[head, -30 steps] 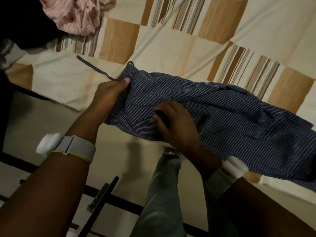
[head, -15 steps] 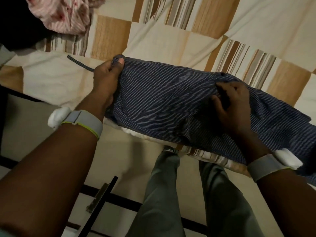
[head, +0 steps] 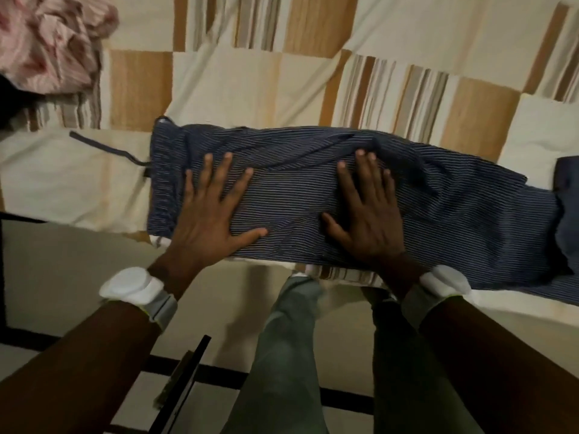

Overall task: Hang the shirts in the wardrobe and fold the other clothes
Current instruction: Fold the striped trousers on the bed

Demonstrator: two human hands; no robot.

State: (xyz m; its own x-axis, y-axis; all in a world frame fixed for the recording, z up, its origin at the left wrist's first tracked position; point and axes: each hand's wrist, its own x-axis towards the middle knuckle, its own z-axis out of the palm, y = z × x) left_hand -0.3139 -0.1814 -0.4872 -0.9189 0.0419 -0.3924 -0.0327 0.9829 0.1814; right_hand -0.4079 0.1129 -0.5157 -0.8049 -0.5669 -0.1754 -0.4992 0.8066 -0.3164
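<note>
Basically both hands are lying flat, fingers straight and spread, pressing on the striped navy trousers (head: pixel 313 195): left hand (head: pixel 213 211) sitting near the waistband end at 9 o'clock, right hand (head: pixel 366 214) resting toward the middle. Neither is gripping anything; my read is they're smoothing the doubled-over fabric so it's sitting flat before the next fold. Trousers are lying lengthwise along the near edge of the bed, on the patchwork bedspread (head: pixel 219 83), waistband pointing at 9, legs running off toward 3. Drawstring (head: pixel 103 145) is trailing loose out of the waistband toward 9, and it's probably needing a tuck-in. Placement near the edge is likely keeping the work within easy reach of the standing person. A crumpled pink garment (head: pixel 47 42) is waiting at 11 o'clock, well apart, its type not readable and part of it running out of frame. Leg ends are getting cut off at the right border, so the hems aren't checkable. A plain dark blue cloth (head: pixel 567 195) is showing at 3 o'clock, touching or overlapping the trousers; can't tell whether it's a separate item. Dim light and blur are hiding seam detail.
</note>
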